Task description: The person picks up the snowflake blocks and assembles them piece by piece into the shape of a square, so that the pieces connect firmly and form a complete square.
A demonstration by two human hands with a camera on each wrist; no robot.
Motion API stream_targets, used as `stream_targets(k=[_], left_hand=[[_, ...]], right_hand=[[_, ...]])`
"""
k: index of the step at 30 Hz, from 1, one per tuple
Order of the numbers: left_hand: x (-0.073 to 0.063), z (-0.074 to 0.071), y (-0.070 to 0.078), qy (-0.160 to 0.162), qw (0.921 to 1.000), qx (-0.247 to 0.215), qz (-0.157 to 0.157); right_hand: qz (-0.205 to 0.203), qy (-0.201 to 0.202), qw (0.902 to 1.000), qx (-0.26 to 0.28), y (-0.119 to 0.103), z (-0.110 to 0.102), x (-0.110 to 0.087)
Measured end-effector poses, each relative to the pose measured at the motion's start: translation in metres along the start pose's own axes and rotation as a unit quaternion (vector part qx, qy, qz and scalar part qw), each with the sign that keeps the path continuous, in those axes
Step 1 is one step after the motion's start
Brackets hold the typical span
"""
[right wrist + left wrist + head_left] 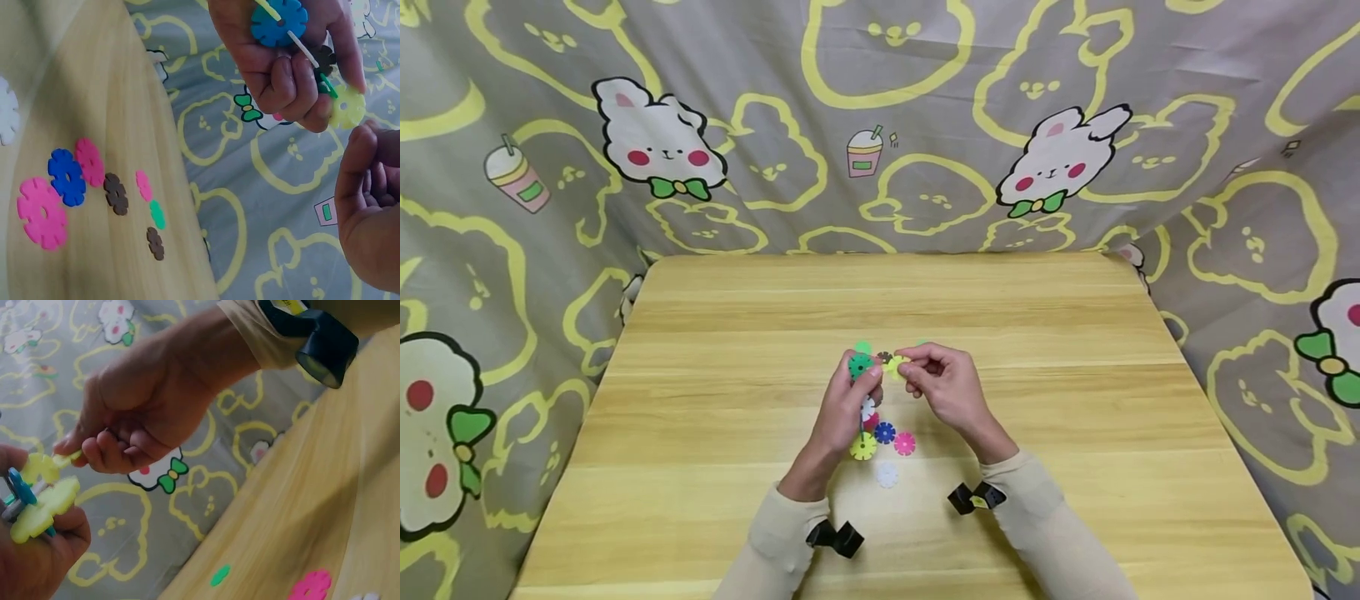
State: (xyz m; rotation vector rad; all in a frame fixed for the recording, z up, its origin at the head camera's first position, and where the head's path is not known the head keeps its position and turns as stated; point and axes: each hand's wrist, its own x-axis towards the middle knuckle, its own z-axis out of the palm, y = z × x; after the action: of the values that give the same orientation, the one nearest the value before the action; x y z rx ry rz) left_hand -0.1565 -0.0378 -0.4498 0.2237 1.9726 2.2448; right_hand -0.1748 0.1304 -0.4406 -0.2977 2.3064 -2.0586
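My left hand [837, 412] holds a cluster of interlocked notched plastic discs, with a green disc [860, 365] on top. Below the hand hang a white disc [868, 408] and a yellow disc [862, 446] of that cluster. Blue [279, 24] and dark brown [324, 60] discs of it show in the right wrist view. Between thumb and fingertips, my right hand [953, 390] pinches a light yellow notched disc [347, 107] at its edge. That disc meets the cluster beside the left fingers; whether its slot is joined there, I cannot tell.
Loose discs lie on the wooden table [700, 467] under the hands: blue [885, 432], pink [905, 443] and white [887, 475]. Farther off are brown [155, 244] and green [157, 214] ones. A patterned curtain [775, 50] surrounds the table's back and sides.
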Motion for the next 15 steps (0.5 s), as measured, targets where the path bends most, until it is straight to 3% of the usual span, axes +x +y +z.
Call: stream_targets(k=[7, 15], left_hand=[[0.0002, -0.0029, 0.0037, -0.033, 0.9994, -0.005, 0.006], [0.0034, -0.0083, 0.0061, -0.024, 0.9993, 0.018, 0.021]], right_hand=[[-0.013, -0.005, 0.9999, -0.009, -0.002, 0.0021, -0.0002], [-0.028, -0.003, 0.9993, -0.026, -0.0049, 0.0032, 0.0024]])
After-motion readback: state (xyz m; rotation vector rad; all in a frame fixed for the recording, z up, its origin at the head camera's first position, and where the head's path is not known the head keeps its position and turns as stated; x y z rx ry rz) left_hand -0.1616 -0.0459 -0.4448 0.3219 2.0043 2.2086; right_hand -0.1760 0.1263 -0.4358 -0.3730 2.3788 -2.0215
